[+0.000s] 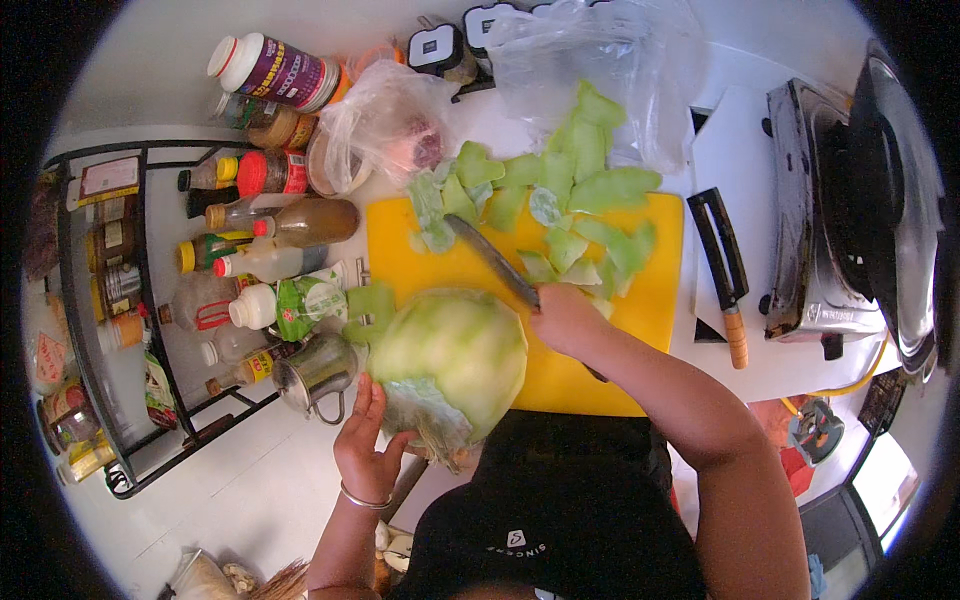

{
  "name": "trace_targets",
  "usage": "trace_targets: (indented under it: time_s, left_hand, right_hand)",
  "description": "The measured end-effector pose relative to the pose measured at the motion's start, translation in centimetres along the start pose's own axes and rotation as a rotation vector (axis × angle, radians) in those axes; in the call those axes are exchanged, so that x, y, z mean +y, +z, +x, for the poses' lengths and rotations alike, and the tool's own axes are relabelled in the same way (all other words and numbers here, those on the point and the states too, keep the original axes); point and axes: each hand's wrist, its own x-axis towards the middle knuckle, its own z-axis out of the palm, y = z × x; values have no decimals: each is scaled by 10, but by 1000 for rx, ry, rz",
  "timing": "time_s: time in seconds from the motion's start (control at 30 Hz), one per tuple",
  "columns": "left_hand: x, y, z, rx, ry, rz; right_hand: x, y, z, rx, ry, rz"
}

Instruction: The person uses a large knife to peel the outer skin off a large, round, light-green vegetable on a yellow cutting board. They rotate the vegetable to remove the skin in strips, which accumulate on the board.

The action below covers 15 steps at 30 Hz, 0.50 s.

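A large, mostly peeled pale green melon or gourd (450, 349) rests on the near left part of a yellow cutting board (585, 382). Unpeeled whitish-green rind and a dry stem show at its lower end. My left hand (367, 431) touches the melon's lower left side with spread fingers. In my right hand (566, 319), closed round its handle, is a knife (491, 259), its blade pointing to the upper left above the board. Green strips of peel (555, 176) lie piled along the board's far side and beyond it.
Bottles and jars (315, 221) crowd a black metal rack (180, 397) on the left, with a metal pitcher (315, 375) beside the melon. Plastic bags (592, 52) lie behind the board. A second knife or cleaver-like tool (724, 262) and a gas stove (810, 300) are at right.
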Motion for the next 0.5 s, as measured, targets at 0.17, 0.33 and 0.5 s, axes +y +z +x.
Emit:
trace_targets:
  time_s: [0.17,0.33,0.5]
  left_hand:
    - [-4,0,1,-21,-25,-43]
    - [-3,-2,4,-37,-60,-61]
    - [0,-1,3,-45,-125,-85]
  right_hand:
    - [-25,-34,-42,-19,-203,-242]
    - [-48,-45,-53,-250,-163,-301]
    - [-42,-44,-38,-297,-190,-290]
